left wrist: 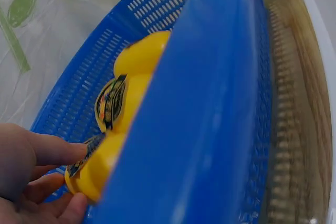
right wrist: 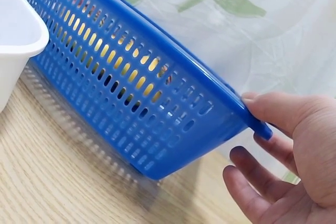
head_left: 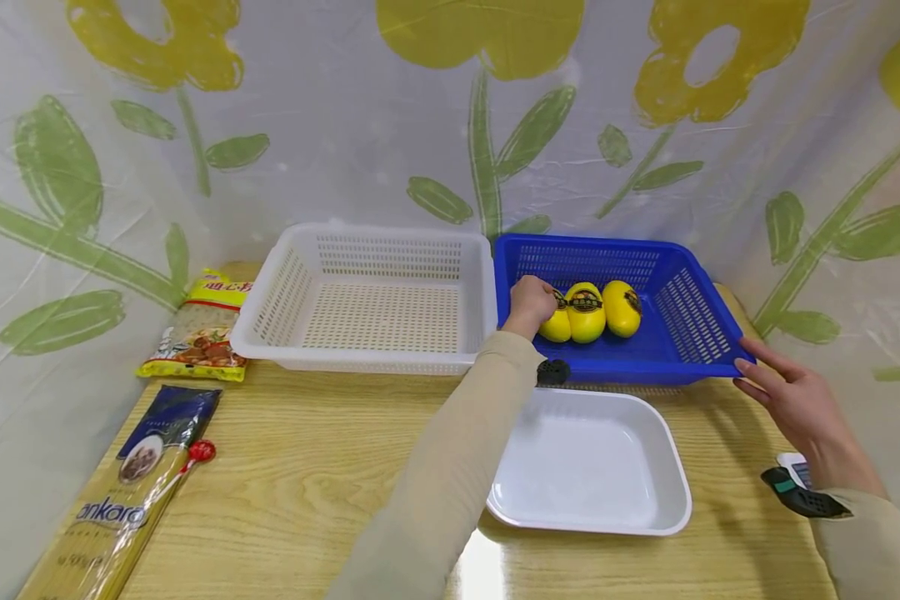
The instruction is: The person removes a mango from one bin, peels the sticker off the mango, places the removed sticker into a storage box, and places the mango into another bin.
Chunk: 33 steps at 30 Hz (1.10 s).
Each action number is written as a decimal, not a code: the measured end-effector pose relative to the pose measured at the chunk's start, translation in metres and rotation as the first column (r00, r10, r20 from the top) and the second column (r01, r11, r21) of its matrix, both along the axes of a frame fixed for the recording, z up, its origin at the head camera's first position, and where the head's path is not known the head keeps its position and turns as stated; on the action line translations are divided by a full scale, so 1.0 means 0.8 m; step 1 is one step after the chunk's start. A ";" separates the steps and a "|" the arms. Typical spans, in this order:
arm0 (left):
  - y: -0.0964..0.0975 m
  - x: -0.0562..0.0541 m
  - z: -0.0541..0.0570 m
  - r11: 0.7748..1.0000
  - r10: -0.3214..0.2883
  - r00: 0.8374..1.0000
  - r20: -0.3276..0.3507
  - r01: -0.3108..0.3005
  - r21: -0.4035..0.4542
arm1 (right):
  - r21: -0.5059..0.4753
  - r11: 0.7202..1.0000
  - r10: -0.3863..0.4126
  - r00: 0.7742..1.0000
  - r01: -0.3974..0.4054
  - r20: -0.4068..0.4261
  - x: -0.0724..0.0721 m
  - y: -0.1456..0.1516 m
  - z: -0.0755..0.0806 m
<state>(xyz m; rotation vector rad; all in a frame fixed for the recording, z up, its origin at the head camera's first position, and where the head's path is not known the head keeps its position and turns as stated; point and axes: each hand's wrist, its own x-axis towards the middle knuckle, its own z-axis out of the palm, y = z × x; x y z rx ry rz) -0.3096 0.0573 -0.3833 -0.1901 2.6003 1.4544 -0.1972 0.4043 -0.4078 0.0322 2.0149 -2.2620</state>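
Three yellow mangoes with dark labels lie in a row inside a blue plastic basket (head_left: 678, 333). My left hand (head_left: 531, 304) reaches over the basket's front rim and grips the leftmost mango (left wrist: 100, 169), thumb on its label and fingertips around its end. Beside it sit the middle mango (head_left: 587, 315) and the right mango (head_left: 622, 308). At the basket's front right corner, my right hand (head_left: 798, 400) pinches the rim between thumb and index finger. The other fingers of that hand (right wrist: 302, 156) spread below the rim in the right wrist view.
A white slotted basket (head_left: 382, 317) stands left of the blue one. In front of the blue basket is a white tray (head_left: 585, 467). On the left lie a yellow food packet (head_left: 206, 325), a spaghetti pack (head_left: 123, 500) and a red lollipop (head_left: 201, 451). A flowered curtain (head_left: 330, 150) hangs behind.
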 end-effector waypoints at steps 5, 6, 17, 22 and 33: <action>0.002 0.003 -0.002 1.000 0.004 1.000 -0.020 -0.005 -0.020 | 0.011 1.000 -0.002 1.000 0.002 -0.004 0.001 0.000 0.001; 0.002 0.003 -0.003 1.000 0.007 1.000 -0.024 -0.008 -0.018 | 0.014 1.000 -0.003 1.000 0.003 -0.004 0.001 0.000 0.001; 0.001 -0.007 -0.015 0.997 -0.063 0.997 -0.041 0.062 -0.035 | 0.048 0.999 0.001 1.000 -0.001 0.005 0.002 -0.002 0.003; 0.002 -0.003 -0.012 0.996 -0.002 0.999 0.037 -0.002 0.094 | 0.061 0.998 0.002 1.000 -0.002 0.015 0.001 -0.001 0.003; 0.005 -0.009 -0.013 0.985 0.013 0.991 0.131 -0.036 0.168 | 0.071 0.997 0.001 1.000 -0.002 0.019 0.002 -0.001 0.004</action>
